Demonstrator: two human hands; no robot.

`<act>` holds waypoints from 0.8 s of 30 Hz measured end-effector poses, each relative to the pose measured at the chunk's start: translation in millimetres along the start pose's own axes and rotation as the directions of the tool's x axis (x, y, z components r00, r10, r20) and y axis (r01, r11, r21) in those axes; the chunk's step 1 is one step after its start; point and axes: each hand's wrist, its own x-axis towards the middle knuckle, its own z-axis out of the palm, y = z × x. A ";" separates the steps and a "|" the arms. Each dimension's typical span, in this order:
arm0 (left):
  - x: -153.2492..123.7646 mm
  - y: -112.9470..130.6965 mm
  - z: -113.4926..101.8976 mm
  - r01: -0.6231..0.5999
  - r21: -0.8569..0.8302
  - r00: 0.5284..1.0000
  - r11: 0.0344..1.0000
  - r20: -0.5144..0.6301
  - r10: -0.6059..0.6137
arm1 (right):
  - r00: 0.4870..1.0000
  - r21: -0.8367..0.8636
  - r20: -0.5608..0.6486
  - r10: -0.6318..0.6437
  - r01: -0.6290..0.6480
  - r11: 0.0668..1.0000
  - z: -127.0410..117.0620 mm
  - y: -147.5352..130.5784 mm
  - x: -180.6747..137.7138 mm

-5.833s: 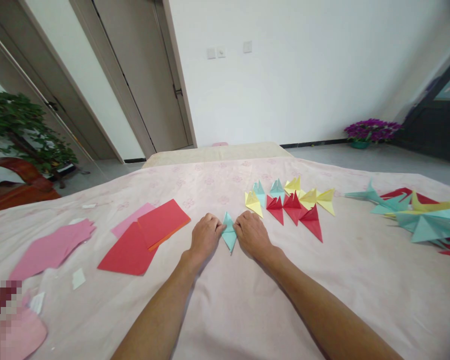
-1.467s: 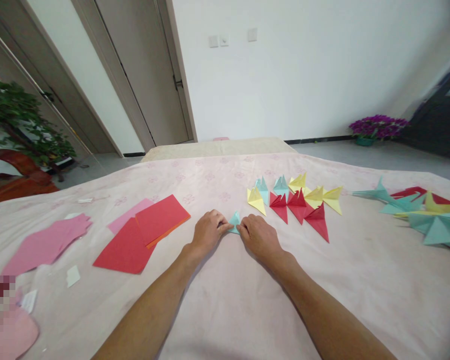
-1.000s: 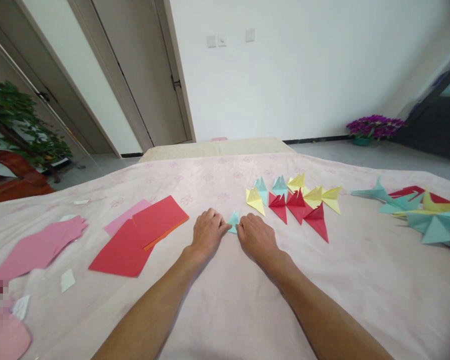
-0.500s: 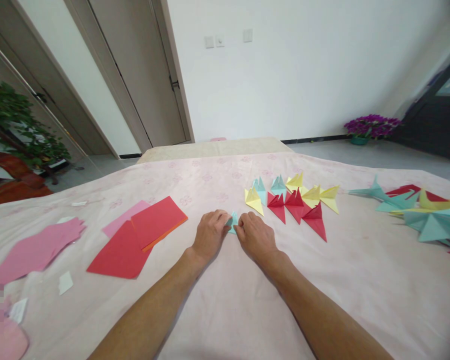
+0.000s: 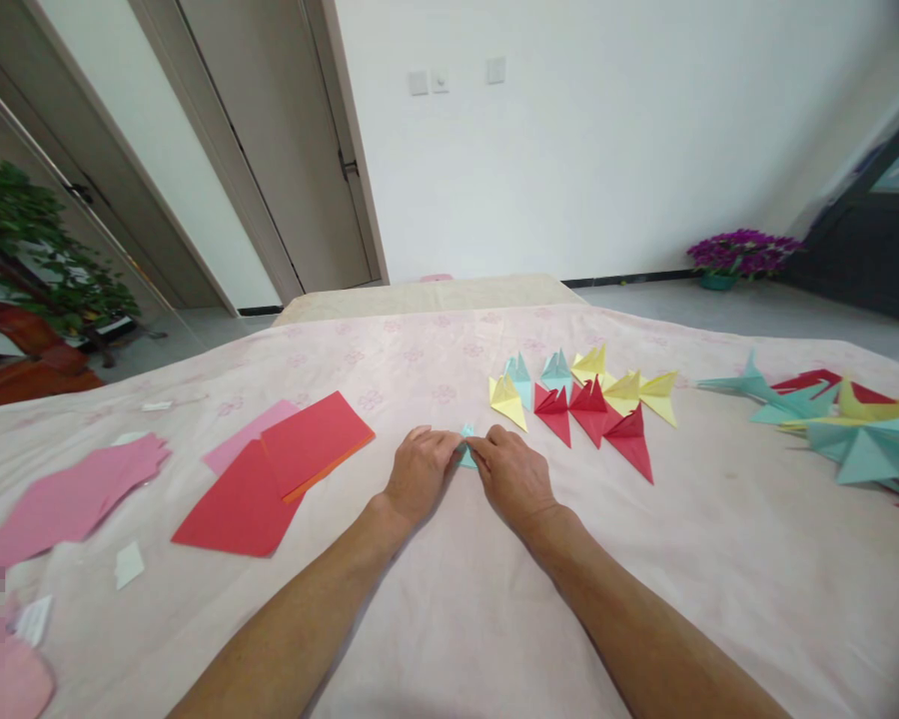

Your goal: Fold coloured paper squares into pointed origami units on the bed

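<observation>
On the tabletop (image 5: 449, 619), fingers (image 5: 451, 440) of your left hand (image 5: 421, 469) and right hand (image 5: 515, 474) pinch blue folded paper (image 5: 467, 460); red sheets (image 5: 319, 439), nine o'clock.

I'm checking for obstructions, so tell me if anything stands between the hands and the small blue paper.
Nothing visible does: the left hand and right hand meet at the small blue paper, partly covering it. The nearest yellow folded paper sits beyond the right hand; the red sheets lie off to the left.
</observation>
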 end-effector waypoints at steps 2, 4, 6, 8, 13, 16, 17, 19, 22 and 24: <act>0.0 0.3 0.1 -0.003 0.001 1.000 1.000 -0.002 0.003 | 1.000 -0.025 0.008 -0.003 0.003 1.000 0.7 -0.7 0.6; -0.1 -0.1 0.9 -0.023 -0.015 1.000 1.000 -0.016 0.023 | 1.000 -0.039 0.021 -0.001 0.002 0.999 1.2 -1.1 1.4; -0.5 -1.3 2.3 -0.051 -0.034 0.998 0.998 -0.034 0.050 | 0.999 -0.045 0.043 0.003 -0.001 0.999 1.0 -1.1 2.0; -0.9 -2.9 4.0 -0.072 -0.037 0.997 0.997 -0.040 0.070 | 0.998 -0.049 0.068 0.009 -0.006 0.999 0.3 -0.9 2.6; -0.8 -5.2 6.2 -0.087 -0.002 0.996 0.996 -0.009 0.087 | 0.995 -0.053 0.096 0.017 -0.011 0.999 -1.2 -0.3 4.7; 0.1 -4.5 6.0 -0.084 0.015 0.996 0.996 0.012 0.084 | 0.994 -0.055 0.112 0.021 -0.015 0.998 -2.0 -0.3 5.9; 0.3 -4.2 5.8 -0.082 0.020 0.997 0.996 0.016 0.081 | 0.993 -0.055 0.113 0.021 -0.015 0.998 -2.4 -0.3 6.1; 0.7 -3.7 5.4 -0.079 0.028 0.997 0.996 0.020 0.079 | 0.993 -0.056 0.114 0.022 -0.016 0.998 -3.1 -0.2 6.6; 0.9 -3.7 5.2 -0.085 0.029 0.996 0.996 0.031 0.084 | 0.993 -0.063 0.116 0.028 -0.020 0.998 -3.4 0.1 8.0; 0.7 -4.4 6.0 -0.088 0.035 0.996 0.996 0.034 0.087 | 0.992 -0.073 0.120 0.032 -0.024 0.997 -2.6 0.1 10.0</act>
